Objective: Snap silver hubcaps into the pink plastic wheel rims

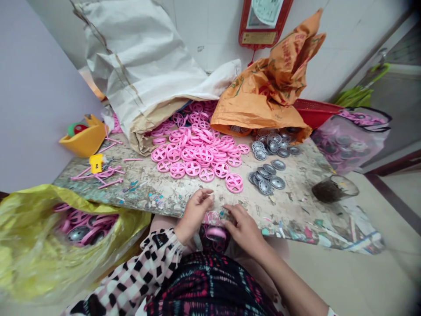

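My left hand [194, 214] is at the table's front edge, thumb and fingers slightly apart, with nothing visible in it. Opposite it, my right hand [244, 229] has its fingers spread and holds nothing that I can see. A blurred pink ring [212, 217] shows in the gap between the hands. Below it a pink wheel rim [216, 233] lies on top of other pink and dark wheels at my lap. Past my hands, a heap of pink spoked rings [197, 151] covers the middle of the table. Grey hubcap-like discs [265, 186] lie right of them.
A white sack [141, 57] and an orange bag [259, 96] spill parts onto the worn table [289, 215]. Left are a yellow container [87, 142], pink sticks [110, 173] and a yellow bag [26, 237] of wheels. A dark cup [332, 189] sits near the right edge.
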`<state>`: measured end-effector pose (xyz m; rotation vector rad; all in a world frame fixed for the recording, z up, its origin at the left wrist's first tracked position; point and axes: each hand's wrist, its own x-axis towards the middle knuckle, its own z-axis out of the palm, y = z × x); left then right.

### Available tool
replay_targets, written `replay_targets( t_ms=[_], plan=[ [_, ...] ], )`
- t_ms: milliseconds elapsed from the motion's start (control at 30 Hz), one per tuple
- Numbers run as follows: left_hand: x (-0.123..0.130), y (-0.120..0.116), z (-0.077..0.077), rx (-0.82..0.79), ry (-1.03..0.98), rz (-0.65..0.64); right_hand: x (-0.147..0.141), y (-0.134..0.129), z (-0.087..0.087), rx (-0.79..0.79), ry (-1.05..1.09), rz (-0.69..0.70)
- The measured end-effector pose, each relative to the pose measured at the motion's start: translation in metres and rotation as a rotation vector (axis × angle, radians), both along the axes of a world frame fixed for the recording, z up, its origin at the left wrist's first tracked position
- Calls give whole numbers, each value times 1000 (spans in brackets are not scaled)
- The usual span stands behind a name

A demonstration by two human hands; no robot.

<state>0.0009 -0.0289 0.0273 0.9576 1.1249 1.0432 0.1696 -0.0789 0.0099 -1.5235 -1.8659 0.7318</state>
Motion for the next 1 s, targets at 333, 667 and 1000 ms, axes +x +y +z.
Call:
replay_targets(
  t_ms=[333,667,1000],
  plan=[
    [6,-2,-10,-48,108,-92,16,74,4,147,-403,-206],
    [-6,6,-12,664,940,-360,28,38,7,336,-312,-125],
    [2,3,-12,861,1131,-418,106,67,-6,31,-630,-559]
  ],
)
